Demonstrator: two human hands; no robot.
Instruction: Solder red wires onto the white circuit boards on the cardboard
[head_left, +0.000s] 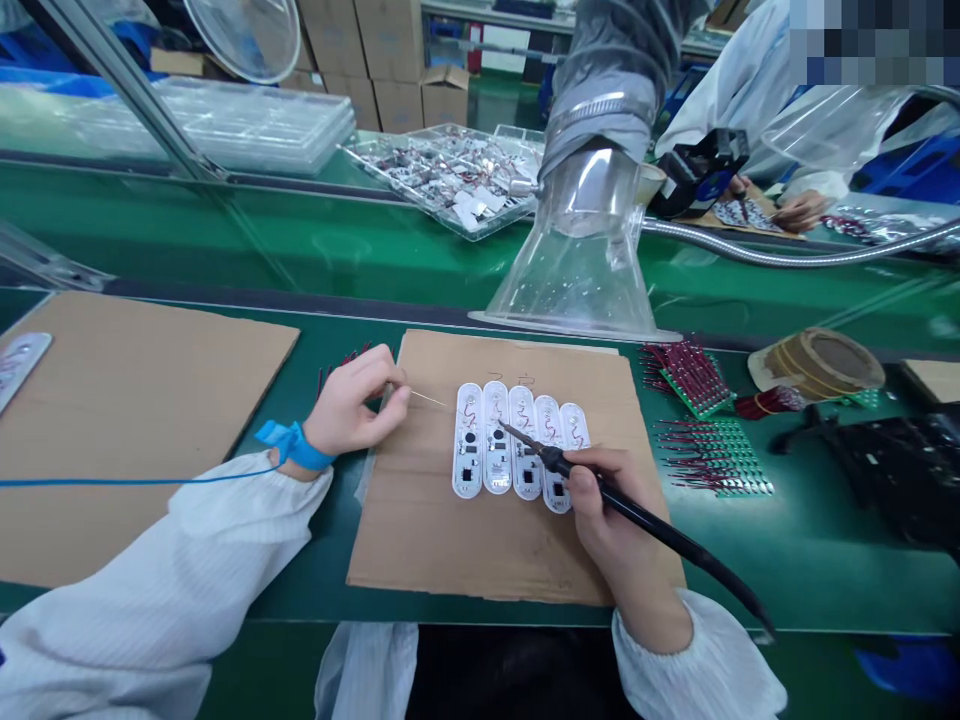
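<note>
White smock sleeves [165, 560], gathered cuffs [300, 490]; blue wrist strap [294, 446] with cord [135, 482].

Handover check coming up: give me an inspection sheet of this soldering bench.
Surface: green bench, brown cardboard sheet under the work.
Job's things: five white oval circuit boards side by side on the cardboard.
Clutter: red-wired parts right of the cardboard; parts tray on the far bench.
Grips: left hand holds solder wire; right hand holds a soldering iron, tip over the second board.
Cables: blue wrist-strap cord runs left.
Surroundings: clear fume hood above the boards; co-worker's hand beyond.
</note>
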